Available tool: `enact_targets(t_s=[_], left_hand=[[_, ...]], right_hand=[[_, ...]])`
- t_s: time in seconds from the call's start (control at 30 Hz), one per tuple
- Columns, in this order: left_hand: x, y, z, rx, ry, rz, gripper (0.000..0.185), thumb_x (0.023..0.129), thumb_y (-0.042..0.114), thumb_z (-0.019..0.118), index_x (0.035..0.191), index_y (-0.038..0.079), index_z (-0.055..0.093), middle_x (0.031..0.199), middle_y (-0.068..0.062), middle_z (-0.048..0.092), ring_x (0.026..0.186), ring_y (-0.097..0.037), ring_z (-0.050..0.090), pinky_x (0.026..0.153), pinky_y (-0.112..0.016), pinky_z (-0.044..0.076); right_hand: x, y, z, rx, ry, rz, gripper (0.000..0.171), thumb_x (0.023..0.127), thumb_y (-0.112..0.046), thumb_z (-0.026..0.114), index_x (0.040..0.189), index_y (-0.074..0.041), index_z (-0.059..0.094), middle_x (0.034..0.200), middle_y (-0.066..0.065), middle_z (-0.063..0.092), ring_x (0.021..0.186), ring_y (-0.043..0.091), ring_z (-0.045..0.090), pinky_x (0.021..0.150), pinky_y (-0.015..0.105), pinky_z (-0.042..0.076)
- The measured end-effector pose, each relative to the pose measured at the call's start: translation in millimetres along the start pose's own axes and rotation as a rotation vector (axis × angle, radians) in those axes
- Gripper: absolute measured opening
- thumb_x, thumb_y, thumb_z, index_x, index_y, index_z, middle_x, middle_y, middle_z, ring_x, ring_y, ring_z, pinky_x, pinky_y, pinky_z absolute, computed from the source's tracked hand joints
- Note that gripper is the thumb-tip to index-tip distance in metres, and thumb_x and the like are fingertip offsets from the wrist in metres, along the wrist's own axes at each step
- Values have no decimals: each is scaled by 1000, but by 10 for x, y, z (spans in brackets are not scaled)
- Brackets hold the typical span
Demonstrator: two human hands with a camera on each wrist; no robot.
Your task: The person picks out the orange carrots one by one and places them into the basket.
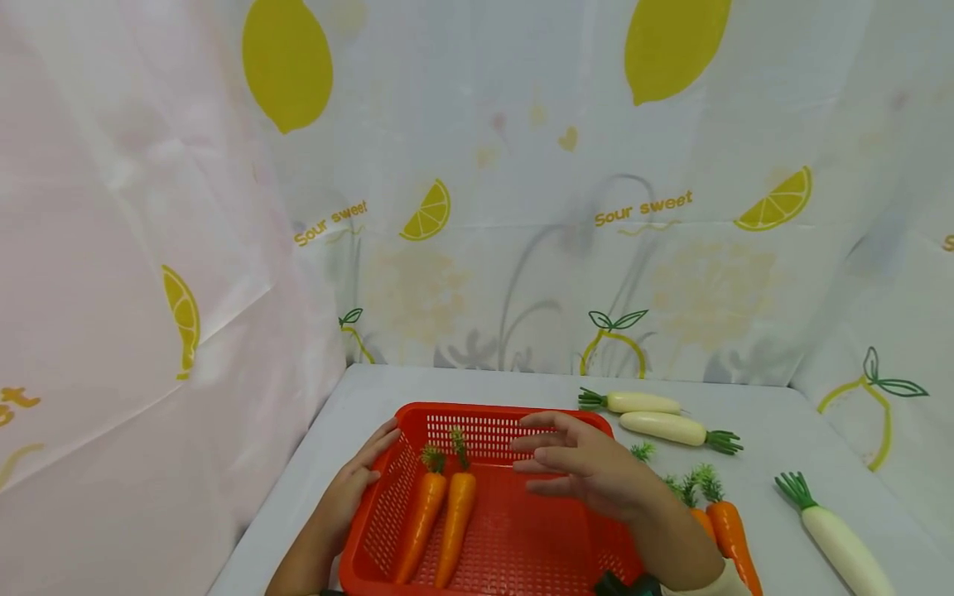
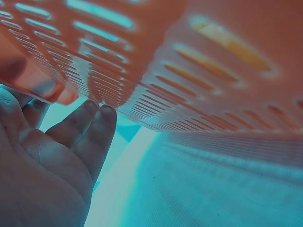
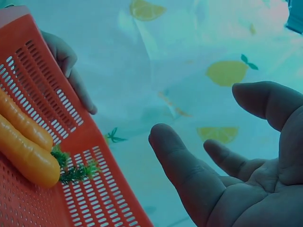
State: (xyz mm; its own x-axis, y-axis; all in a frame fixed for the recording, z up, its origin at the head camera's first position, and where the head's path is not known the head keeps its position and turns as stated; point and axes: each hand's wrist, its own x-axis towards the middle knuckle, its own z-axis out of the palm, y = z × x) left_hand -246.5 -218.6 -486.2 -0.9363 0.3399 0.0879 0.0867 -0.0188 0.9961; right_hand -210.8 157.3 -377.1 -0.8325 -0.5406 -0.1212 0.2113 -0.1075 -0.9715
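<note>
A red slotted basket (image 1: 514,546) stands at the table's near edge with two orange carrots (image 1: 440,513) lying side by side in its left half. My left hand (image 1: 356,482) rests flat against the basket's left outer wall, fingers straight along the rim. In the left wrist view its fingers (image 2: 87,130) touch the wall of the basket (image 2: 156,71). My right hand (image 1: 577,465) hovers open over the basket's right half and holds nothing. In the right wrist view that open hand (image 3: 227,179) is beside the basket (image 3: 90,194) and the carrots (image 3: 26,146).
Two white radishes (image 1: 663,418) lie behind the basket at the right. A third radish (image 1: 842,538) lies at the far right. Two more carrots (image 1: 726,526) lie on the table by my right forearm. Lemon-print curtains (image 1: 522,207) enclose the table (image 1: 753,406) at the back and sides.
</note>
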Motion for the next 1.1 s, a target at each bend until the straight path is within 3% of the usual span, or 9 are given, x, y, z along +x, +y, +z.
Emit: enact_targets(t_s=[0.27,0.5,0.63,0.77,1.1], left_hand=[[17,30,12,-3,5,-4,70,94,-4,28,163,7,35,176,0,14,160,-30,6,106,-16,42],[26,36,-12,-5,10,-15,71,94,-5,28,163,9,35,176,0,14,159,-24,11,106,-17,43],[7,27,-4,-13,24,-33,71,94,-5,28,163,8,35,176,0,15,159,-28,9,105,-18,45],[-5,19,10,-15,28,-50,72,94,-4,27,164,10,35,176,2,16,160,-29,8,105,-18,45],[17,28,5,-1,44,-69,72,94,-3,26,163,13,36,175,6,18,159,-27,12,104,-22,48]], right_hand=[[-182,8,-187,16,38,-76,58,107,-13,53,157,0,28,149,17,53,126,26,65,100,40,57],[-279,38,-291,-23,64,-106,60,107,-13,53,158,3,25,151,15,52,128,25,65,102,39,56],[-332,88,-322,-75,103,-120,58,107,-15,54,156,4,27,151,18,50,131,30,62,103,39,55],[-396,137,-345,-109,156,-129,54,107,-16,54,153,1,31,148,19,49,131,33,61,103,39,55],[-567,230,-413,-125,265,-145,42,107,-17,54,148,-11,43,137,9,58,121,27,66,99,36,57]])
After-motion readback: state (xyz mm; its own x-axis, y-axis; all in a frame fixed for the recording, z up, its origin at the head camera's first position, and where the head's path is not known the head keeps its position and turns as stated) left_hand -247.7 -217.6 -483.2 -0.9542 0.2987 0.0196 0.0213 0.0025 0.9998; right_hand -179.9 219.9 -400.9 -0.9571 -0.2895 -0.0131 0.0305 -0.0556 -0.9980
